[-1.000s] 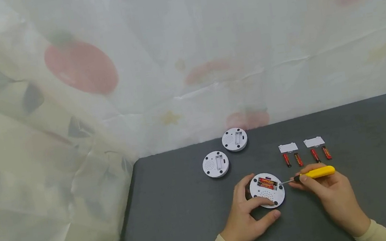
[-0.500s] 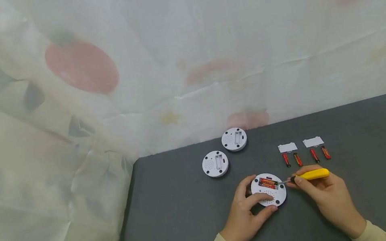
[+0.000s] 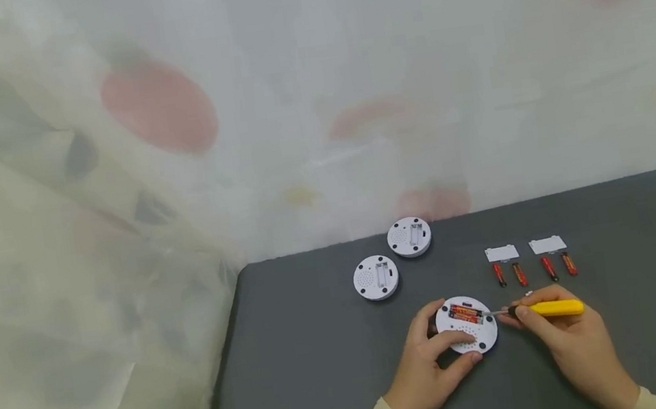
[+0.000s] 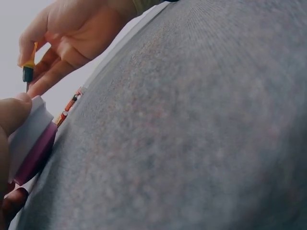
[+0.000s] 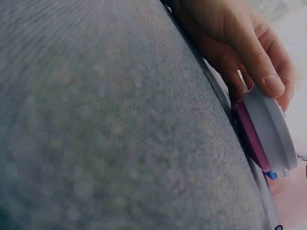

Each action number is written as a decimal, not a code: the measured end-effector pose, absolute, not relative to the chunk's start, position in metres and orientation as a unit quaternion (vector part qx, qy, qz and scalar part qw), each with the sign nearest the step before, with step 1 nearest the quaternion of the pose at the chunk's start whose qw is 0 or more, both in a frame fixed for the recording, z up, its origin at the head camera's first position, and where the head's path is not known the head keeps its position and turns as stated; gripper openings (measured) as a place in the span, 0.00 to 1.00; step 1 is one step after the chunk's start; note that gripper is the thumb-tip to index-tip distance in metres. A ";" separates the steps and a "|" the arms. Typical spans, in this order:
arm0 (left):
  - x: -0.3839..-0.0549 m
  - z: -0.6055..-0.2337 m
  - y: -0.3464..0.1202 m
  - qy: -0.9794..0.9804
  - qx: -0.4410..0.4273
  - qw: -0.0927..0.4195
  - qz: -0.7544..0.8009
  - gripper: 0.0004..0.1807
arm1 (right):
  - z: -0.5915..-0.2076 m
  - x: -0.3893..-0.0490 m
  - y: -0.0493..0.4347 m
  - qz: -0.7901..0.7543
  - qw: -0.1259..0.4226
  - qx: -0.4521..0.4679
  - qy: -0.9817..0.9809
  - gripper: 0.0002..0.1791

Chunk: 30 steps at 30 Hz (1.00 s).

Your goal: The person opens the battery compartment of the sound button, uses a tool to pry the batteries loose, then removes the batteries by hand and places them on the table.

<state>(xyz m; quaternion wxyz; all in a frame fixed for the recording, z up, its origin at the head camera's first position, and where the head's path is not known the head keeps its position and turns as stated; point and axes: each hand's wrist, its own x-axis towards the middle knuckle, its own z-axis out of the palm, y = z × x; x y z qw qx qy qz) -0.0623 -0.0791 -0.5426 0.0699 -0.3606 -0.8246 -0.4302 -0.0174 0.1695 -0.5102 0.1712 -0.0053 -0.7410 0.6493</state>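
Note:
My left hand (image 3: 428, 374) holds a round white device (image 3: 487, 335) underside up, with thumb and fingers at its rim and one finger across its speaker holes. Red batteries (image 3: 465, 314) lie in the device's uncovered compartment. In the right wrist view a pink-purple layer shows below the white rim (image 5: 268, 129). My right hand (image 3: 579, 344) grips a yellow-handled screwdriver (image 3: 556, 308). Its shaft points left, the tip at the right end of the battery compartment; exact contact is too small to tell. In the left wrist view the screwdriver's dark collar (image 4: 28, 74) shows beneath the right fingers.
Two similar white devices, one nearer (image 3: 376, 277) and one farther (image 3: 410, 236), stand behind with bare compartments. Two white battery covers (image 3: 502, 253) (image 3: 548, 244) lie at the back right, loose batteries (image 3: 549, 268) before them. A small white piece (image 3: 529, 293) is partly hidden by my right hand.
The screwdriver tip has moved left from the device's rim to the compartment's end. My left thumb has come in to the device's rim. The head view has shifted slightly.

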 end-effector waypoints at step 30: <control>-0.065 -0.540 -0.079 -0.828 -0.349 0.081 -0.432 0.09 | -0.514 -0.025 0.171 0.774 0.179 0.043 -0.605 0.09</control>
